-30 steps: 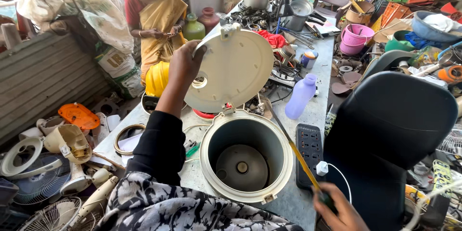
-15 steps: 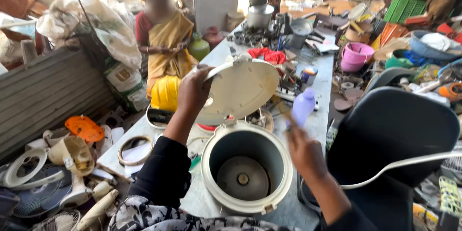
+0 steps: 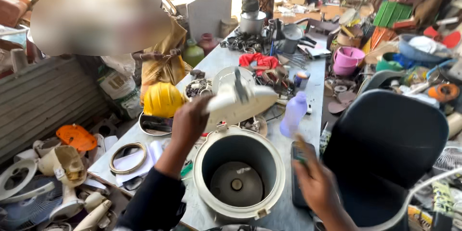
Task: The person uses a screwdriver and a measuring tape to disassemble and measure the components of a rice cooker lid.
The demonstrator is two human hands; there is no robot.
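The cream-white lid (image 3: 238, 101) is gripped at its left edge and tilted nearly flat, its dark handle strap uppermost, raised just above and behind the cooker body (image 3: 239, 175). That round, cream-rimmed cooker body stands upright and open on the grey bench (image 3: 226, 57), showing a dark inner wall and a circular heating plate at the bottom.

left hand (image 3: 189, 121) raised, gripping, right hand (image 3: 315, 183) low, blurred

Cooker pot (image 3: 238, 175) at lower centre on the table (image 3: 315, 91), lid (image 3: 240, 100) above it, bottle (image 3: 293, 114) to its right, helmet (image 3: 162, 99) left, chair (image 3: 385, 139) at right edge.
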